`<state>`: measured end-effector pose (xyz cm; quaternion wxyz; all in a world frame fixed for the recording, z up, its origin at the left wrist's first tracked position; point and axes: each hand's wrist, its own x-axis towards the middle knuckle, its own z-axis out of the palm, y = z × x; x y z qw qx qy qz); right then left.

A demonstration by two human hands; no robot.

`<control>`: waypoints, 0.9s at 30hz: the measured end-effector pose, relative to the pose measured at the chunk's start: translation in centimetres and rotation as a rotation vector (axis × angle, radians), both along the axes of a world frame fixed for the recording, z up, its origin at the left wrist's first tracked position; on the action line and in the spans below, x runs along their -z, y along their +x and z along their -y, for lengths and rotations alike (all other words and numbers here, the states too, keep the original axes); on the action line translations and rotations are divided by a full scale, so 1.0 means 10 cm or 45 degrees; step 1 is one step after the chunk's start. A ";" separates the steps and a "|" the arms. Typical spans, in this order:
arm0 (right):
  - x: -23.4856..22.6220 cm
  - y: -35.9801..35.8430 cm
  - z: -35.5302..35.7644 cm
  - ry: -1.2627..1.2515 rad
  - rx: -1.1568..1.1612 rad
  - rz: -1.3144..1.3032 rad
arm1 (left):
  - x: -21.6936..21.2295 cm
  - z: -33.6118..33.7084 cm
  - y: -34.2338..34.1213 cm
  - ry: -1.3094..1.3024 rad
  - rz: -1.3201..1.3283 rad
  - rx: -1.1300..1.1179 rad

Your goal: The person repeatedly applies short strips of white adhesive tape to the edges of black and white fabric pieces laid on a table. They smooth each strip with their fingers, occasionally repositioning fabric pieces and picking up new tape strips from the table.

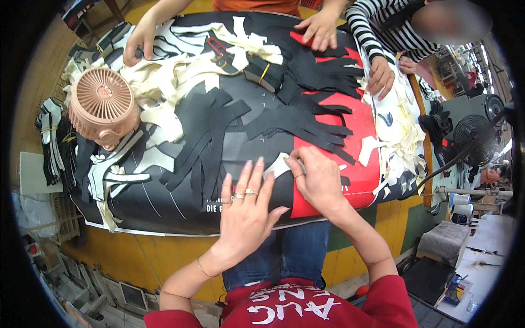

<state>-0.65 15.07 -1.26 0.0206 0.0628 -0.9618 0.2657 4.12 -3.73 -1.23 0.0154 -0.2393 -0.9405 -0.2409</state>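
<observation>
My left hand (246, 210) lies with its fingers stretched out on the black part of the table covering (188, 210), rings on two fingers. Just right of its fingertips is a small cream fabric piece (278, 166). My right hand (319, 182) pinches this piece's right end between bent fingers, over the red part of the covering (358, 194). Ahead of my hands lie black cut fabric strips (292, 121), forked and overlapping. Longer black strips (205, 139) spread beyond my left hand. Another cream piece (369, 148) rests to the right of my right hand.
A pink fan (103, 104) stands at left beside heaped cream fabric pieces (158, 76). Across the table, a person in orange has a left hand (320, 30) and a right hand (141, 42) over the pieces. A striped sleeve (365, 24) reaches in at right, near cream scraps (402, 126).
</observation>
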 end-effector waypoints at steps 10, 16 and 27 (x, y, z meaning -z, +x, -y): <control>-0.31 0.14 -0.35 0.026 0.123 0.176 | 0.24 -0.40 -0.19 -0.023 0.125 0.135; -0.33 0.34 -0.66 -0.359 0.188 0.259 | 0.22 -0.41 -0.18 -0.027 0.107 0.136; -0.16 0.40 -0.71 -0.331 0.229 0.161 | 0.16 -0.50 -0.16 -0.160 0.087 0.148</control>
